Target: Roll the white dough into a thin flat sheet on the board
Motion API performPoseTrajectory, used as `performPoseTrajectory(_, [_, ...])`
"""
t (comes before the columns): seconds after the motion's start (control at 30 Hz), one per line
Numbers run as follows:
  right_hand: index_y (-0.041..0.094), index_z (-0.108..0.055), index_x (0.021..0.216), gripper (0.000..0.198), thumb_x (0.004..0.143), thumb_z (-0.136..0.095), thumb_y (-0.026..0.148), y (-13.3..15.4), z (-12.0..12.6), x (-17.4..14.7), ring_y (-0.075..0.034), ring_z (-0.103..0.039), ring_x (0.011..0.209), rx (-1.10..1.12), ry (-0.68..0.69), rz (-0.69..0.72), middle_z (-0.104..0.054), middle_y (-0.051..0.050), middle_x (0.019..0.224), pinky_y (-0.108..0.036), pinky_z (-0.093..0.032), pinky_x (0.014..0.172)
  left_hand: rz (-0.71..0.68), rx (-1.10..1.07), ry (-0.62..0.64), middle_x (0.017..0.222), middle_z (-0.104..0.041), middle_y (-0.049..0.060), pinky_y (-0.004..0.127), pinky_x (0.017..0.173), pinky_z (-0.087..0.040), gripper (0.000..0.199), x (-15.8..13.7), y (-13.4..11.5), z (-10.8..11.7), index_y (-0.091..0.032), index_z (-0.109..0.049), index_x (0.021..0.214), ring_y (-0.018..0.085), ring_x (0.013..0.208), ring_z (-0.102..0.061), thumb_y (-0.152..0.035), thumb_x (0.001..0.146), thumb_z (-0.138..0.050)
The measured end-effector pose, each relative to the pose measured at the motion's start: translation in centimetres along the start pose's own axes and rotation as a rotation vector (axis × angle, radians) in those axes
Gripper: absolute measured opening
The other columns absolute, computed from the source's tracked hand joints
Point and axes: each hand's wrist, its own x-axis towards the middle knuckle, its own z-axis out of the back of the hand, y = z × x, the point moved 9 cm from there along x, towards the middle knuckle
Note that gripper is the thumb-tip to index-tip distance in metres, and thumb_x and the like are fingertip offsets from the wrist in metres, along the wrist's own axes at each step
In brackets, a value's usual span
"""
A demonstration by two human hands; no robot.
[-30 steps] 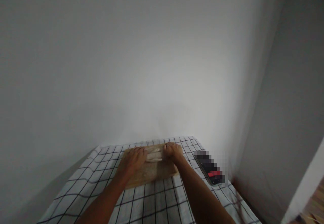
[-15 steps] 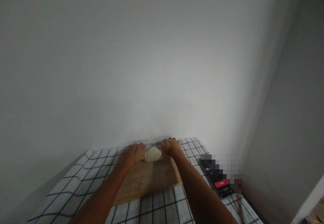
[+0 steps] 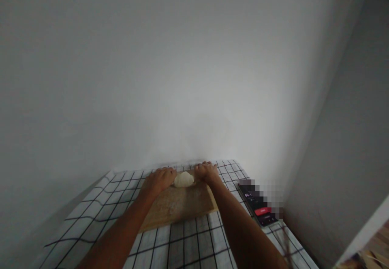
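Observation:
A pale lump of dough lies near the far end of a wooden board, between my two hands. My left hand is closed beside the dough's left side, knuckles up, at the board's far left. Just right of the dough, my right hand is closed in the same way near the far right corner. The undersides of both hands are hidden, so I cannot make out what the fingers are wrapped round.
A white cloth with dark check lines covers the table under the board. To the right lies a phone with a lit screen, partly blurred out. A pale wall rises directly behind the table, and another wall stands at the right.
The whole view has shifted, so the board, cloth and phone sit higher in the picture. The dough looks slightly lower and flatter. Both hands remain closed on either side of it.

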Motion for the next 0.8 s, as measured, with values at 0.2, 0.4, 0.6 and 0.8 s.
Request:
performPoseTrajectory(0.2, [0.021, -0.071, 0.122, 0.042, 0.103, -0.035, 0.034, -0.4, 0.3, -0.6, -0.032, -0.060, 0.125, 0.058, -0.037, -0.060, -0.069, -0.015, 0.130, -0.055, -0.045, 0.102, 0.026, 0.018, -0.053, 0.110, -0.073, 0.017, 0.042, 0.091, -0.050, 0.032, -1.2, -0.6, 0.9, -0.015, -0.066, 0.117, 0.029, 0.105, -0.069, -0.023, 0.100, -0.040])
performPoseTrajectory(0.4, [0.020, -0.069, 0.125, 0.044, 0.102, -0.034, 0.035, -0.5, 0.5, -1.8, -0.032, -0.061, 0.125, 0.091, -0.057, -0.063, -0.069, -0.015, 0.131, -0.052, -0.048, 0.101, 0.046, 0.015, -0.111, 0.110, -0.073, 0.017, 0.043, 0.092, -0.051, 0.032, -2.7, -1.1, 1.8, -0.016, -0.066, 0.116, 0.029, 0.104, -0.069, -0.019, 0.100, -0.039])
performPoseTrajectory(0.6, [0.021, -0.067, 0.129, 0.043, 0.103, -0.035, 0.034, -0.5, 0.6, -2.9, -0.028, -0.058, 0.129, 0.104, -0.066, -0.034, -0.067, -0.013, 0.135, -0.047, -0.049, 0.101, 0.047, -0.008, -0.150, 0.109, -0.074, 0.017, 0.041, 0.093, -0.051, 0.030, -4.1, -1.7, 3.1, -0.016, -0.068, 0.115, 0.028, 0.106, -0.069, -0.022, 0.099, -0.043])
performPoseTrajectory(0.8, [0.022, -0.070, 0.125, 0.041, 0.102, -0.038, 0.033, -0.4, 0.5, -3.8, -0.027, -0.057, 0.132, 0.107, -0.068, -0.024, -0.067, -0.011, 0.137, -0.043, -0.046, 0.105, 0.022, -0.027, -0.177, 0.111, -0.075, 0.018, 0.041, 0.091, -0.052, 0.030, -5.4, -2.7, 4.2, -0.014, -0.069, 0.110, 0.028, 0.104, -0.070, -0.019, 0.099, -0.042])
